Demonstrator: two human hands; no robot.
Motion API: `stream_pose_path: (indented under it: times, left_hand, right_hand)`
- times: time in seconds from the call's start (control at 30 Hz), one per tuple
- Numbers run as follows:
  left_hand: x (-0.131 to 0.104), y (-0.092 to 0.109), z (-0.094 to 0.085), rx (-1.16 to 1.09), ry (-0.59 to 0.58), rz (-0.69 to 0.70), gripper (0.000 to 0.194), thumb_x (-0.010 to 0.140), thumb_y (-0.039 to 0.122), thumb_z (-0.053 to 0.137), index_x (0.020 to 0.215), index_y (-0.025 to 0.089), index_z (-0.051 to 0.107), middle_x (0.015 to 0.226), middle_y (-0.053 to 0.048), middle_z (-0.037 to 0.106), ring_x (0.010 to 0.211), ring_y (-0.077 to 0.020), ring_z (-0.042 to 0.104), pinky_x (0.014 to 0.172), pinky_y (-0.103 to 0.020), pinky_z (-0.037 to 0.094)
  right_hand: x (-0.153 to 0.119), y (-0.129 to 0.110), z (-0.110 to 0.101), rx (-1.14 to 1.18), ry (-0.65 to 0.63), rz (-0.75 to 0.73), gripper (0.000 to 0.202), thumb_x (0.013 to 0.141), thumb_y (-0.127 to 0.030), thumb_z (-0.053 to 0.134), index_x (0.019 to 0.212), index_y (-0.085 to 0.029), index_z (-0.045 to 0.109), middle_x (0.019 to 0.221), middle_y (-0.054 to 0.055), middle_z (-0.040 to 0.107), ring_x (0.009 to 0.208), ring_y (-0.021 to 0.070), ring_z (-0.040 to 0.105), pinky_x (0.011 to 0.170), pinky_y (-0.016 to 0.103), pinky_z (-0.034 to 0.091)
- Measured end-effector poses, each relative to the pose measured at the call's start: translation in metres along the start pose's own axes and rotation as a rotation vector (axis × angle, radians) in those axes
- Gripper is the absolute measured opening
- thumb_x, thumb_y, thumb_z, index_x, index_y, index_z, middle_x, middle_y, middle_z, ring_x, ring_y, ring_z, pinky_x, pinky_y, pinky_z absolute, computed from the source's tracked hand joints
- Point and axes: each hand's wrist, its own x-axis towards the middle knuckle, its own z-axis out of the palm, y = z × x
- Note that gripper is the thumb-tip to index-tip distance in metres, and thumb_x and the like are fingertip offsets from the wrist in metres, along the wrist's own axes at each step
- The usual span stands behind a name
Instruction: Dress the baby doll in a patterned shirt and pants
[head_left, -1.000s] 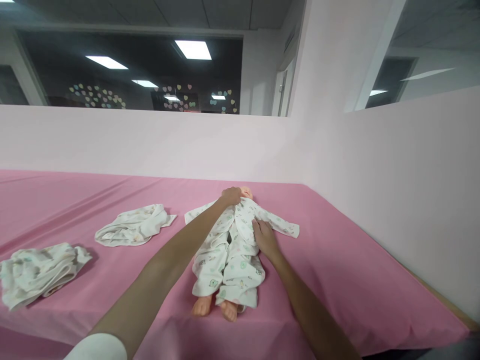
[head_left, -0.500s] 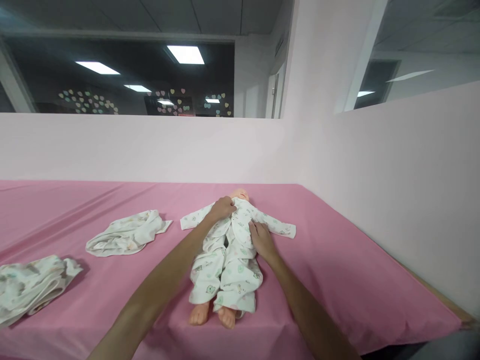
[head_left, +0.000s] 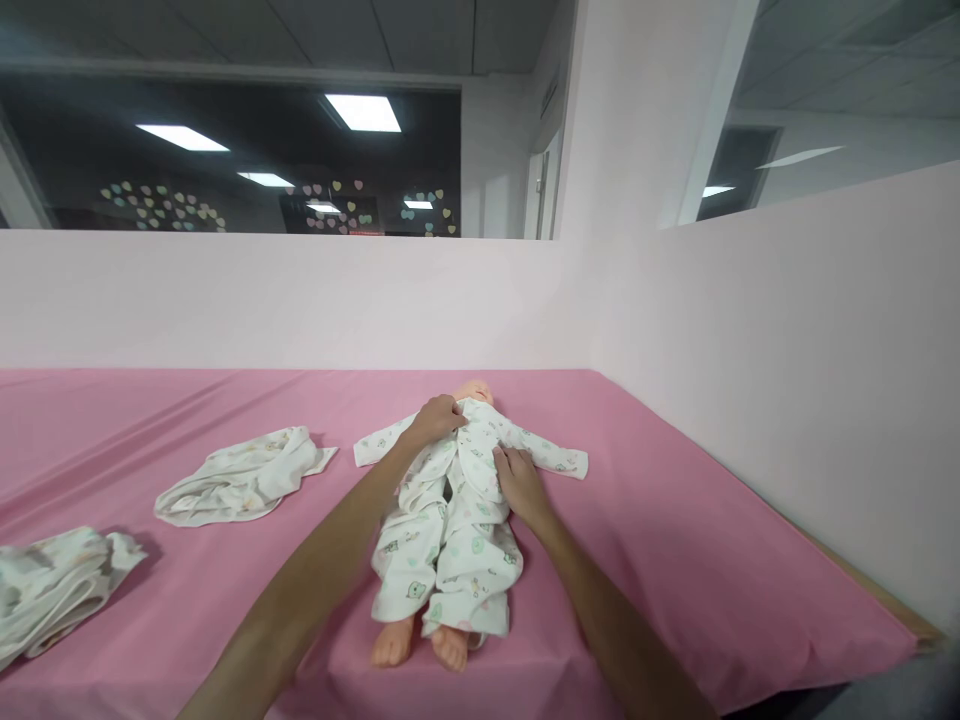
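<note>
A baby doll (head_left: 476, 391) lies on its back, dressed in a white printed baby romper (head_left: 480, 540). Both sleeves stretch out sideways, and two bare feet show below the trouser legs. At the upper chest, near the neckline, my left hand (head_left: 439, 418) is closed on the romper front, its fingertips pinched together. Lower down, my right hand (head_left: 520, 482) has its fingers bent around the cloth at the romper's right-hand side. What lies under my fingers is hidden. A small dark gap shows in the romper between the legs.
Two bundles of white printed cloth lie to the left: a crumpled cloth (head_left: 244, 478) and a folded cloth (head_left: 64, 590). A pink sheet (head_left: 660, 560) covers the table. Pale walls with windows rise behind and on the right.
The view has shifted slightly, so the doll and cloths appear a little lower and further left. Both hands keep nearly the same places on the romper.
</note>
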Motion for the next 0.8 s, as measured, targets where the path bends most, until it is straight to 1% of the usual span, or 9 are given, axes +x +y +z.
stream_pose_path:
  times: [0.2,0.4,0.57,0.7,0.8]
  left_hand:
    - [-0.002,-0.003,-0.002,-0.083,-0.059,0.019,0.026,0.071,0.026,0.062,0.055,0.018,0.043,0.053,0.003,0.044,0.056,-0.0111,0.044,0.052,-0.024,0.029]
    - [-0.009,0.003,-0.006,-0.158,-0.123,0.020,0.035,0.074,0.027,0.058,0.052,0.020,0.031,0.048,0.005,0.028,0.047,-0.0085,0.027,0.048,-0.026,0.020]
    - [-0.020,0.012,-0.016,-0.190,-0.172,-0.006,0.035,0.077,0.028,0.054,0.054,0.020,0.029,0.048,0.006,0.027,0.044,-0.0072,0.023,0.046,-0.026,0.019]
    - [-0.021,0.013,-0.017,-0.131,-0.154,-0.023,0.036,0.078,0.024,0.053,0.053,0.020,0.027,0.047,0.006,0.025,0.044,-0.0068,0.022,0.047,-0.026,0.019]
    - [-0.016,0.009,-0.016,-0.051,-0.125,-0.050,0.031,0.077,0.021,0.051,0.053,0.020,0.031,0.047,0.004,0.035,0.044,-0.0079,0.030,0.047,-0.026,0.021]
  right_hand:
    - [-0.002,-0.002,-0.001,0.010,-0.002,0.007,0.049,0.094,-0.053,0.032,0.104,-0.018,0.064,0.117,0.014,0.060,0.114,0.0270,0.051,0.098,0.039,0.036]
    - [0.000,-0.002,-0.001,0.010,-0.011,0.003,0.049,0.094,-0.052,0.032,0.106,-0.017,0.064,0.118,0.015,0.059,0.115,0.0278,0.050,0.100,0.040,0.035]
    - [-0.001,-0.004,-0.002,0.017,-0.020,0.015,0.049,0.094,-0.052,0.032,0.107,-0.016,0.063,0.120,0.015,0.058,0.119,0.0284,0.047,0.102,0.041,0.034]
    - [-0.002,-0.006,-0.003,0.014,-0.019,0.021,0.049,0.094,-0.052,0.032,0.105,-0.017,0.063,0.120,0.015,0.057,0.119,0.0278,0.048,0.101,0.040,0.035]
    - [-0.002,-0.006,-0.003,0.007,-0.014,0.021,0.048,0.094,-0.052,0.032,0.105,-0.017,0.063,0.118,0.014,0.059,0.115,0.0272,0.050,0.099,0.039,0.036]
